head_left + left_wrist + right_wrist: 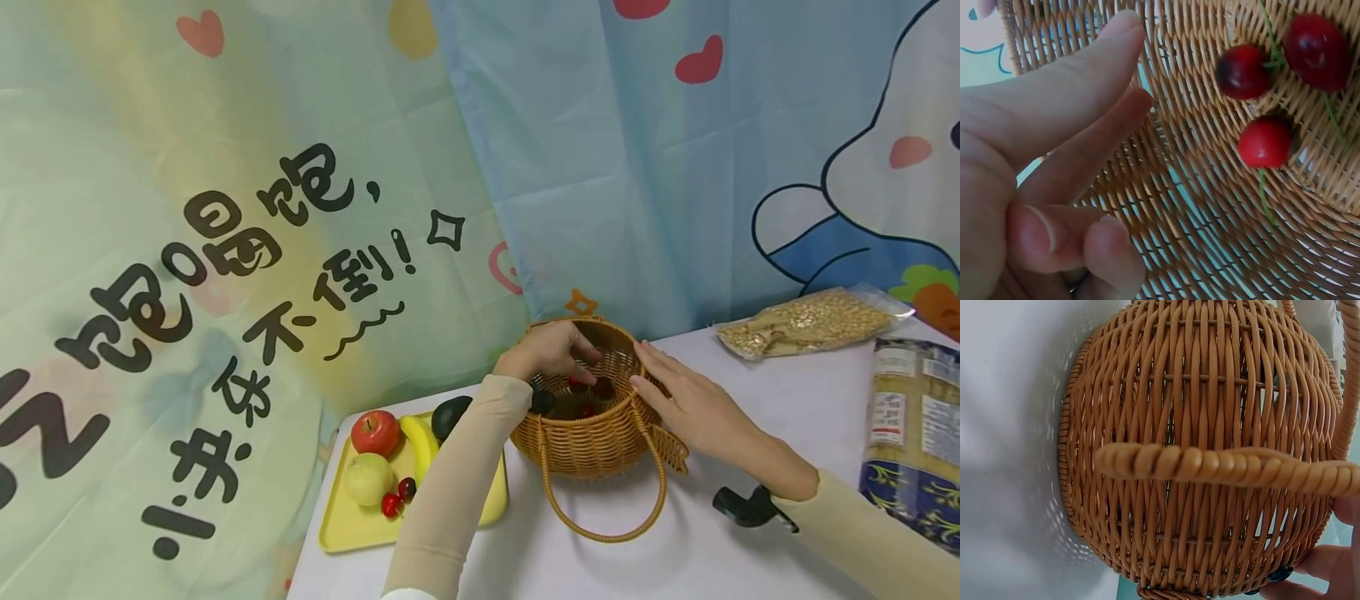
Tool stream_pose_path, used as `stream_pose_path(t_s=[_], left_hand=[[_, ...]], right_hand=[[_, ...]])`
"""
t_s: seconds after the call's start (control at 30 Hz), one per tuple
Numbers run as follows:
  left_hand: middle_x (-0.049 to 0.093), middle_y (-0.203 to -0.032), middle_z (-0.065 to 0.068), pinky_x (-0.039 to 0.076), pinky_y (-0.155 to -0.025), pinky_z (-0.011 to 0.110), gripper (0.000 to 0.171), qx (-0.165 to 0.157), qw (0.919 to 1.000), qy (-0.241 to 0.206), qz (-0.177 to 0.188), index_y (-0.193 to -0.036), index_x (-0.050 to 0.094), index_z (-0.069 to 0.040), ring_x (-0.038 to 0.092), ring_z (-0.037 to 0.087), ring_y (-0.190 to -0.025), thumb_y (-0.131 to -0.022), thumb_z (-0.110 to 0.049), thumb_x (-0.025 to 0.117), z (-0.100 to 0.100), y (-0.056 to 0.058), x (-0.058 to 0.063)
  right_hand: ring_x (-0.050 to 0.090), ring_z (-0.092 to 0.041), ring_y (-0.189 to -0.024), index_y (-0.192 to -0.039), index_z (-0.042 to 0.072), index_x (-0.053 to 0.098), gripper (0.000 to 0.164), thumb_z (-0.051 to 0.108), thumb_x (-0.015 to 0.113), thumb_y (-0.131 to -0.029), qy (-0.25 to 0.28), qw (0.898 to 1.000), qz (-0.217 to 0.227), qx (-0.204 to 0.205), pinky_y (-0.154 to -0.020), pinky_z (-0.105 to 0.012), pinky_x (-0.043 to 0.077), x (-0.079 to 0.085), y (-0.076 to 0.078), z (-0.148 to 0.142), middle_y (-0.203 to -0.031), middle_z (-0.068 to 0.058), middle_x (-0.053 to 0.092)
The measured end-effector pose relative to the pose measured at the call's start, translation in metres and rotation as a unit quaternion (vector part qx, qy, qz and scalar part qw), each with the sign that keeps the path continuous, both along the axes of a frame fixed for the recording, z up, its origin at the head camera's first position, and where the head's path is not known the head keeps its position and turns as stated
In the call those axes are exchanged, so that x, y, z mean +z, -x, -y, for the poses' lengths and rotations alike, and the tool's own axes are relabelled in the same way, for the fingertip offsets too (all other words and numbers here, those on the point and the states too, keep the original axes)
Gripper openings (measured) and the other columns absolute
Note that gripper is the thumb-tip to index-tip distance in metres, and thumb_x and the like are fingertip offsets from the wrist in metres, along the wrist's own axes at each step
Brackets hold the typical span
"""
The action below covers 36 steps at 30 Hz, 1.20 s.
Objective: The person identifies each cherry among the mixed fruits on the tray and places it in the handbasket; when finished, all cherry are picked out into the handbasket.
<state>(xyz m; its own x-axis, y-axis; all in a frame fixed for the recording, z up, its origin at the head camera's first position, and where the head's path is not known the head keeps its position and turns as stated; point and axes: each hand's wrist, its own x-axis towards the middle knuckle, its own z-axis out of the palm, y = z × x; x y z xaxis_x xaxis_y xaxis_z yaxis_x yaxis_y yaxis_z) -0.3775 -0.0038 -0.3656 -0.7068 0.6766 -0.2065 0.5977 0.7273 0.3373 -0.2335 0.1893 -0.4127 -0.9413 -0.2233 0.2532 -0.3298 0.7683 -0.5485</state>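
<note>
My left hand [557, 348] reaches down into a brown wicker basket [592, 446], thumb and one finger extended, the others bent, with nothing between them. Beside it, three red cherries [1265, 142] with green stems lie on the woven bottom. A dark round thing [543, 402] shows in the basket under my left wrist. On the basket's right rim rests my right hand [693, 404], its fingers fairly straight and fingertips at the edge. The right wrist view shows the basket's woven side and its wrapped handle [1210, 464], which hangs down at the front.
Left of the basket, a yellow tray [333, 525] carries a red apple [376, 432], a pale green round fruit [369, 479], a banana [420, 446], cherries [392, 505] and a dark fruit [450, 415], partly behind my left arm. Bagged grains [813, 322] and a printed package [915, 442] lie right.
</note>
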Motion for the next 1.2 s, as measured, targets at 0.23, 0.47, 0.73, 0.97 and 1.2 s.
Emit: stream_pose_path(t_s=[0.23, 0.47, 0.73, 0.97, 1.2], left_hand=[[0.07, -0.109, -0.017, 0.052, -0.081, 0.02, 0.037, -0.008, 0.9993, -0.022, -0.027, -0.111, 0.071, -0.031, 0.064, 0.003, -0.101, -0.074, -0.038, 0.077, -0.002, -0.008, 0.014], [0.069, -0.114, -0.014, 0.052, -0.083, 0.02, 0.041, -0.022, 0.9927, -0.09, -0.076, -0.115, 0.07, -0.027, 0.064, 0.006, -0.105, -0.076, -0.038, 0.076, 0.014, -0.02, 0.035], [0.074, -0.098, -0.005, 0.045, -0.057, 0.02, 0.036, -0.001, 0.9776, -0.161, -0.135, -0.115, 0.068, -0.034, 0.053, 0.01, -0.056, -0.079, -0.04, 0.073, 0.045, -0.047, 0.066], [0.067, -0.068, -0.002, 0.022, -0.039, 0.023, 0.036, -0.002, 0.9531, -0.237, -0.188, -0.117, 0.066, -0.034, 0.015, 0.014, -0.036, -0.082, -0.037, 0.072, 0.075, -0.069, 0.072], [0.071, -0.112, -0.007, 0.024, -0.038, 0.024, 0.037, 0.012, 0.9273, -0.31, -0.209, -0.118, 0.067, -0.03, 0.02, 0.012, -0.035, -0.081, -0.035, 0.072, 0.107, -0.088, 0.068]], right_hand=[[0.025, -0.044, -0.14, -0.152, 0.012, 0.015, 0.066, 0.049, 0.032, -0.101, 0.003, 1.0, 0.006, 0.0, -0.105, -0.064, 0.026, 0.0, -0.001, -0.001, -0.158, -0.016, 0.016], [0.025, -0.044, -0.14, -0.153, 0.012, 0.014, 0.066, 0.049, 0.032, -0.101, 0.0, 1.0, 0.007, -0.002, -0.104, -0.065, 0.026, 0.0, -0.003, -0.001, -0.158, -0.017, 0.016], [0.025, -0.045, -0.139, -0.153, 0.012, 0.014, 0.068, 0.052, 0.03, -0.1, 0.0, 1.0, 0.006, -0.002, -0.104, -0.065, 0.025, 0.002, -0.002, 0.001, -0.158, -0.018, 0.016], [0.025, -0.045, -0.139, -0.153, 0.013, 0.013, 0.068, 0.053, 0.03, -0.1, -0.001, 1.0, 0.006, -0.003, -0.104, -0.065, 0.025, 0.002, -0.001, 0.001, -0.158, -0.017, 0.016], [0.025, -0.044, -0.14, -0.153, 0.014, 0.014, 0.07, 0.055, 0.03, -0.099, 0.001, 1.0, 0.01, -0.01, -0.105, -0.065, 0.025, 0.0, 0.0, 0.001, -0.158, -0.016, 0.016]])
